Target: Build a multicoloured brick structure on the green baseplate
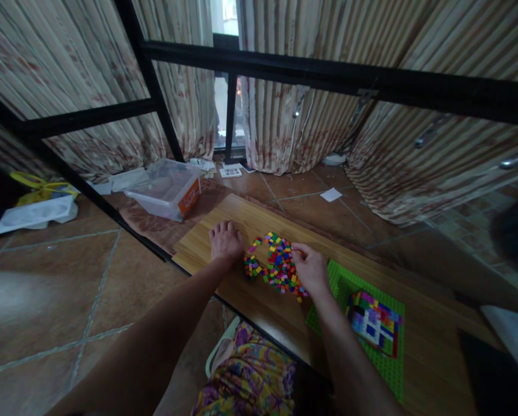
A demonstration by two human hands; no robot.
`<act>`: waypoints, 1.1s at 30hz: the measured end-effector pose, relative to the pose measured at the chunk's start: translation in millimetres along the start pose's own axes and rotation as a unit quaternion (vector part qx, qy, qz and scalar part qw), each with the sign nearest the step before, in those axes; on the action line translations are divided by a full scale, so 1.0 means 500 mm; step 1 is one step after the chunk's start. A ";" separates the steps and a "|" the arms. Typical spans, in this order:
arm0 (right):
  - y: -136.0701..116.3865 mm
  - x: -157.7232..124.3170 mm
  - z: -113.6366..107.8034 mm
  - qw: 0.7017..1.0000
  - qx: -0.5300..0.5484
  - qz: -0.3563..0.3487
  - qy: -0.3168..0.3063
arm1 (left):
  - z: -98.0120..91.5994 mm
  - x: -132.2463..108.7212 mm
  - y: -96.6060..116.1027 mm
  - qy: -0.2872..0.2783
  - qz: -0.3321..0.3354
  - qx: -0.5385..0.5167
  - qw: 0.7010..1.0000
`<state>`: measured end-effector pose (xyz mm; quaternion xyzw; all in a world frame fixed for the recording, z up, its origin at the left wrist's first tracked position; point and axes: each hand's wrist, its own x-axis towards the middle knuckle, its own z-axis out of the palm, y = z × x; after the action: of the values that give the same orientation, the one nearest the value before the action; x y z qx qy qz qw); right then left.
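Many small toy building bricks in mixed colours lie in a loose pile on the wooden table. My left hand rests on the tabletop just left of the pile, its fingers lying on the wood with nothing visible in them. At the pile's right edge is my right hand, thumb and forefinger pinched together; whatever is between the fingertips is too small to make out. Beneath my right forearm a green baseplate extends to the right. It carries a multicoloured brick structure with low walls, partly near my forearm.
A clear plastic box with an orange label stands on the floor beyond the table. A dark metal frame crosses in front of striped curtains. White paper lies on the tiles. A dark flat object sits at the table's right end.
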<state>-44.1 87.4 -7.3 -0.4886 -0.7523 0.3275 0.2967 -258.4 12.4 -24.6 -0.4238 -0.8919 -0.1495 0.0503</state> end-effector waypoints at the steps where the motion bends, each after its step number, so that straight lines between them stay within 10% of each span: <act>1: -0.005 0.010 0.002 0.999 -0.027 -0.020 0.004 | 0.000 0.000 0.000 0.002 0.001 -0.001 1.000; 14: -0.028 0.098 0.089 0.965 -0.184 -0.165 -0.088 | 0.003 -0.001 -0.003 0.017 0.007 -0.007 1.000; 33: -0.043 -0.003 0.028 0.942 -0.213 -0.239 -0.101 | 0.000 -0.003 -0.002 0.014 0.009 0.001 1.000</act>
<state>-65.9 76.6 0.7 -0.3107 -0.9252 0.1265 0.1775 -258.4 10.7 -25.0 -0.4293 -0.8876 -0.1538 0.0644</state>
